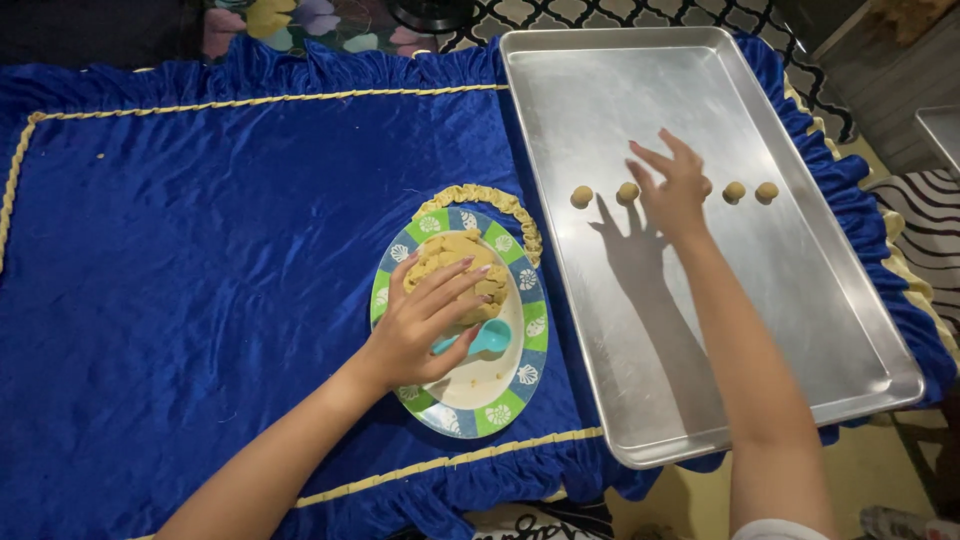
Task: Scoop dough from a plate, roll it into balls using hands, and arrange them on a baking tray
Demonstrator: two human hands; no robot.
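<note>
My left hand (425, 325) rests on a lump of tan dough (455, 262) lying on an oval plate (505, 405) with a green, blue and white rim. A small turquoise scoop (490, 338) lies on the plate just under my fingers. My right hand (672, 190) hovers with spread fingers over a large silver baking tray (640, 330), above a row of small dough balls. Two balls (582, 196) lie left of the hand and two more (766, 192) right of it. Whether another ball sits under the hand is hidden.
A blue velvet cloth (200, 280) with yellow cord trim covers the table, with a ruffled edge at the front. Patterned black-and-white flooring (600, 12) shows at the top. A second metal tray corner (940, 130) sits at the far right.
</note>
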